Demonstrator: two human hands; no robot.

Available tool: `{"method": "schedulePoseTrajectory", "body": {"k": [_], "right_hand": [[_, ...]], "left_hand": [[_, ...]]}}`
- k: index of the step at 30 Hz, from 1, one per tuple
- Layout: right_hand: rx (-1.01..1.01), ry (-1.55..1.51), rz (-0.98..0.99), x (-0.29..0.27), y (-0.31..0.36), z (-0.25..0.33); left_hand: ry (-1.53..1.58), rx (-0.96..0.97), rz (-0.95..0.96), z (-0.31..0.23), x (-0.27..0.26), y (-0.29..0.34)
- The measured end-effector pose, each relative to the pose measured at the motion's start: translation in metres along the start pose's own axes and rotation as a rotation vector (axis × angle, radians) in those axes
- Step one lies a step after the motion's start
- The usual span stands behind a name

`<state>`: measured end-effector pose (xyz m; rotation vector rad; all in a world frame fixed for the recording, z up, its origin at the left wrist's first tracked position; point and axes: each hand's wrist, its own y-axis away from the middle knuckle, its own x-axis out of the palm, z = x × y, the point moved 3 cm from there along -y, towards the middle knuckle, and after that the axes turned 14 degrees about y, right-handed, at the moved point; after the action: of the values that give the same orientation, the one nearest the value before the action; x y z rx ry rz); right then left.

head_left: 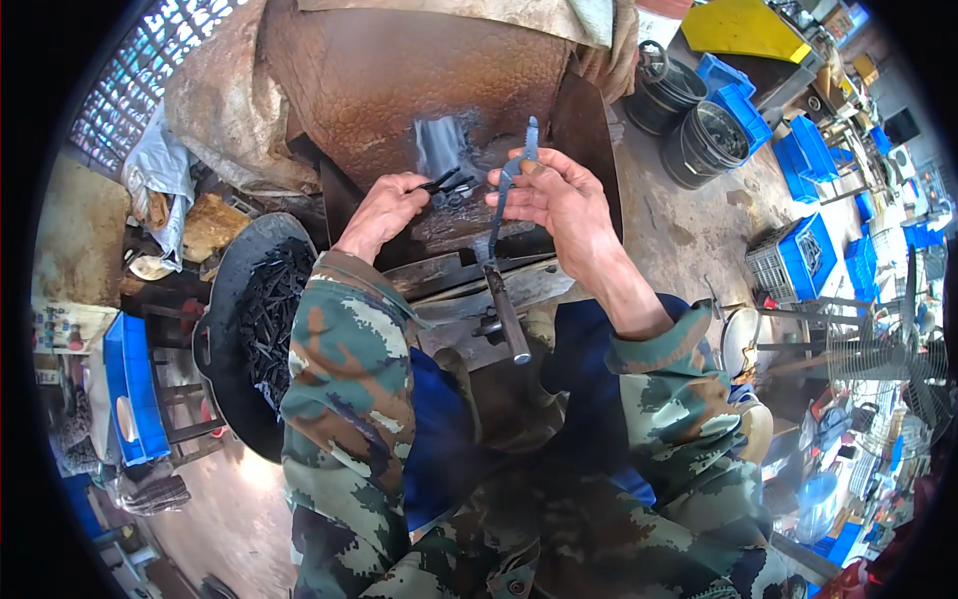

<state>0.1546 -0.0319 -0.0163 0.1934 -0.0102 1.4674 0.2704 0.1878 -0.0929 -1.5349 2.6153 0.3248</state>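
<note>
My left hand (387,208) is closed on a few dark, narrow metal pieces (445,184) that stick out past its fingertips. My right hand (561,192) pinches a slim, curved grey metal part (513,172) between thumb and fingers. That part stands nearly upright, with a toothed upper end and a thin lower shank. Between and beyond the hands is a grey, blurred, shiny surface (440,146) in a brown metal housing (399,70); its kind I cannot make out. Below the right hand, a round metal bar (508,321) points toward me from the housing's front edge.
To my left stands a large black basin (226,299) heaped with dark metal strips (271,324). Stained cloth (225,110) hangs over the housing's left side. Black buckets (707,145), blue bins (806,155) and a fan (893,364) are at the right.
</note>
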Motion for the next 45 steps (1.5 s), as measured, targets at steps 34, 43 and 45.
{"method": "schedulePoseTrajectory", "body": {"k": [34,43,45], "right_hand": [[-0.656,1.306,0.375,-0.008,0.094,-0.039],[-0.868,1.092,0.244,0.006,0.073,-0.023],[-0.697,0.928,0.205,0.023,0.063,-0.020]], "left_hand": [[-0.339,-0.125,-0.416,-0.009,-0.016,0.030],[-0.235,-0.107,-0.594,-0.031,-0.017,0.040],[-0.212,0.014,-0.689,-0.031,-0.027,0.045]]}}
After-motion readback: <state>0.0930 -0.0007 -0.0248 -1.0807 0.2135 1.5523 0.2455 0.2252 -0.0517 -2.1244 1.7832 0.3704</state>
